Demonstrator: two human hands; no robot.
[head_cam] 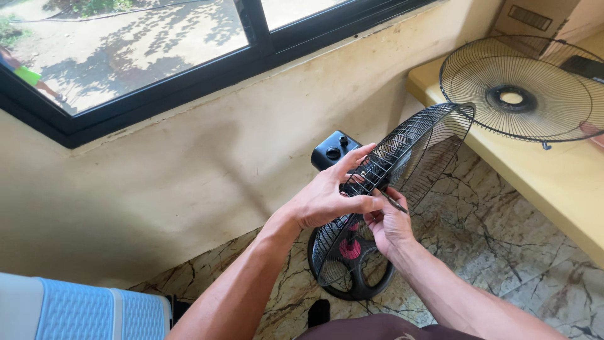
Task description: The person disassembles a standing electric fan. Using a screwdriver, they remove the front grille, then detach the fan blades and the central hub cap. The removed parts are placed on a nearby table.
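Both hands, left hand [324, 200] and right hand [389, 226], grip closed on the black domed wire fan guard [402, 157], held edge-on.

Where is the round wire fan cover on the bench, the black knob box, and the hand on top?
Wire fan cover [553, 94]: head view, on its spokes right of the hub.
Black knob box [332, 151]: head view, on its top face.
Left hand [327, 198]: head view, on the back of the hand.
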